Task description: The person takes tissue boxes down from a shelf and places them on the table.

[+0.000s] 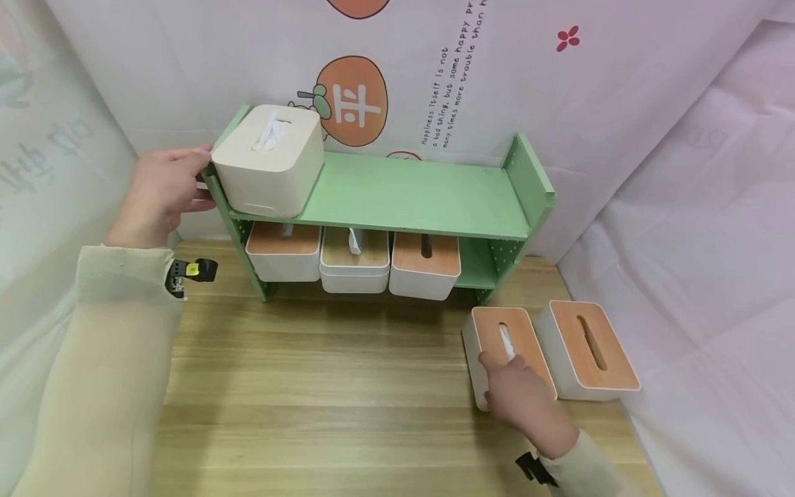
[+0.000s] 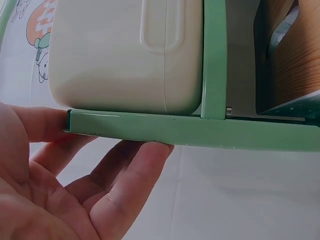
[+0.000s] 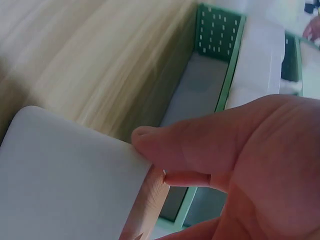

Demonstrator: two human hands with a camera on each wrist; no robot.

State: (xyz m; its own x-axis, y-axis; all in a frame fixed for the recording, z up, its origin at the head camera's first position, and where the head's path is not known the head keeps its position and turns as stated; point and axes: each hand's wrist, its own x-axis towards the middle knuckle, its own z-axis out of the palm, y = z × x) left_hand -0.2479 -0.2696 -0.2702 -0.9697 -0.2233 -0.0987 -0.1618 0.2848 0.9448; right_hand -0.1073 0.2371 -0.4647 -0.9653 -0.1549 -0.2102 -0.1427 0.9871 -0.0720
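A green two-tier shelf stands on the wooden table. My left hand holds its left side panel, the thumb against the outer face and a finger over the panel's end. Just inside that panel a cream tissue box sits on the upper tier. At the right, my right hand grips a white tissue box with a wooden lid, resting on the table. The right wrist view shows the thumb at the box's edge; the other fingertips are partly hidden. White tissue shows in its slot.
Another wood-lidded box stands right beside the gripped one. On the lower tier sit three boxes in a row: a left one, a middle one and a right one. White printed cloth hangs around the table.
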